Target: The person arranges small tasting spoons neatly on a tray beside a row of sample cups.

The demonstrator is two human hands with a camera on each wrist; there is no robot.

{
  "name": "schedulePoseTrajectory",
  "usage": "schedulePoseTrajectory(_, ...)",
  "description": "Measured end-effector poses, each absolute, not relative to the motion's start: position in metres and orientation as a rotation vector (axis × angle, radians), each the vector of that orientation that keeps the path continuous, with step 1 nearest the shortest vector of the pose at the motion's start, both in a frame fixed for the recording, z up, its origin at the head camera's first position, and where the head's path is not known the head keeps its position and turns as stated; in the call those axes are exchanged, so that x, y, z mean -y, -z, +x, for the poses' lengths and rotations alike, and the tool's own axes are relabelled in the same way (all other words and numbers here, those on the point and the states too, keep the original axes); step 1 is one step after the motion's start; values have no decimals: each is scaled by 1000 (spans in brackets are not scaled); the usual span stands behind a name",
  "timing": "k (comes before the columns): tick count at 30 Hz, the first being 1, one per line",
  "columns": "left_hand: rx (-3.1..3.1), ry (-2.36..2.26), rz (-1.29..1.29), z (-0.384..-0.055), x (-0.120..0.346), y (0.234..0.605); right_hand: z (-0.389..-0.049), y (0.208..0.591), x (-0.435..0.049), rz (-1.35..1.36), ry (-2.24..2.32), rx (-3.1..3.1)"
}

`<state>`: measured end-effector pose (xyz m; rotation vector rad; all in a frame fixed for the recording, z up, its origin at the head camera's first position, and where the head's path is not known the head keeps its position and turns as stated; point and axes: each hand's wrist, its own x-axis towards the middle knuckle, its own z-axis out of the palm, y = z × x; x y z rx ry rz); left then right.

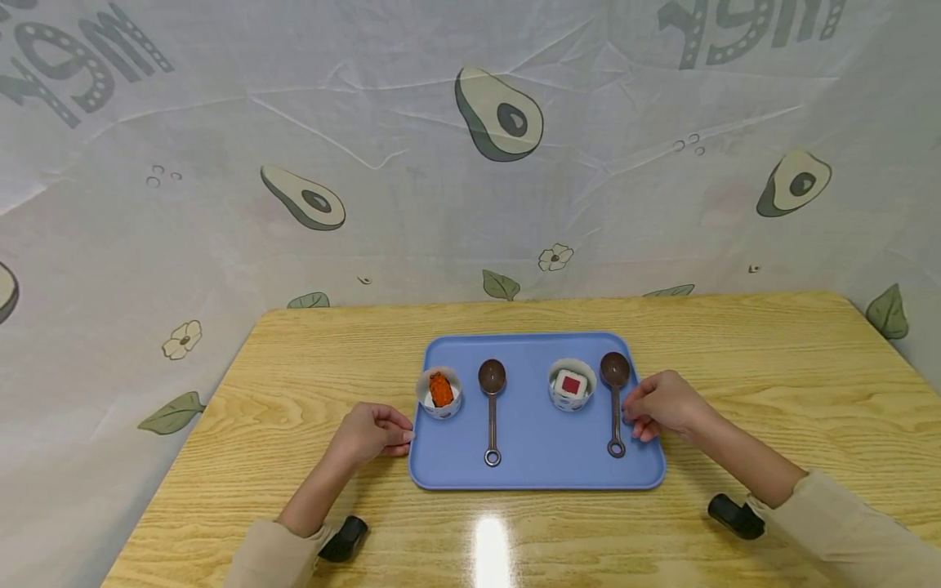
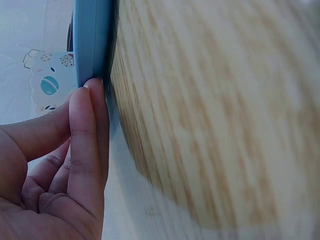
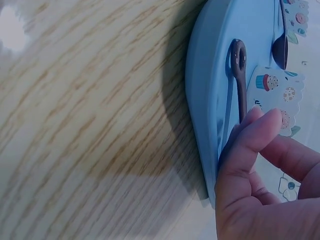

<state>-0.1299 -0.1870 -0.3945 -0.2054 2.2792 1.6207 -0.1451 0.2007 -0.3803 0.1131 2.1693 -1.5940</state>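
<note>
A blue tray (image 1: 525, 474) lies on the table between both hands. My left hand (image 1: 378, 437) pinches its left rim; in the left wrist view, the fingertips (image 2: 82, 100) meet the tray's edge. My right hand (image 1: 662, 408) is over the tray's right rim, fingertips close beside the handle of a brown spoon (image 1: 616, 400); whether they grip anything is hidden. Another brown spoon (image 1: 492, 408) lies left of centre. On the left, a paper cup (image 1: 441, 411) contains an orange-topped sushi-like piece (image 1: 440, 389). A second paper cup (image 1: 569, 403) contains a white piece with a red centre (image 1: 570, 384).
The wood-grain table (image 1: 331, 351) extends on every side of the tray. Behind it hangs a pale cloth (image 1: 412, 204) printed with avocados and leaves. Black wrist pieces (image 1: 345, 539) sit under both sleeves.
</note>
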Motion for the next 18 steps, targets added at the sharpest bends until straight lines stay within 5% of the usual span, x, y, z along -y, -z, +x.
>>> schedulePoseTrajectory(18, -2273, -1623, -207, -130, 187, 393, -156, 376, -204, 121, 1557, -2241)
